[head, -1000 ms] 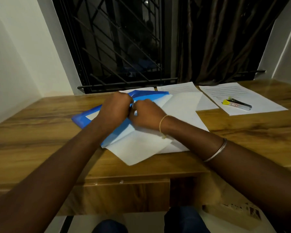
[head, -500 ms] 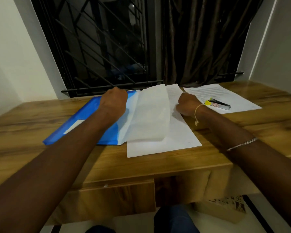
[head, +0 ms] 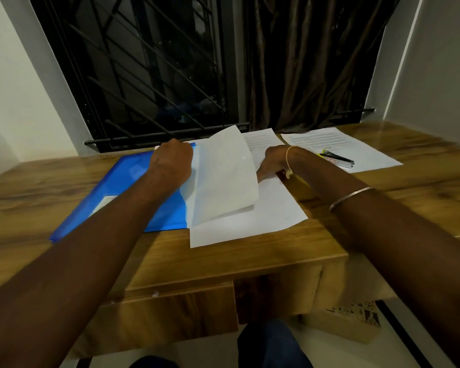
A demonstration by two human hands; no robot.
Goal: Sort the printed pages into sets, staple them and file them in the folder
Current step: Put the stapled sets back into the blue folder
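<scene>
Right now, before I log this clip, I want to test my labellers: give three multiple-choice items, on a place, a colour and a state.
1. The folder is: A blue; B red; C green.
2. The stapler lies: A on the folder; B on the floor; C on a printed page at the right.
3. The sheet beside the left hand is: A flat; B lifted and curved; C crumpled.

Answers: 1 A, its cover is plainly blue. 2 C, white paper shows beneath it. 3 B, it arches up off the page below.
</scene>
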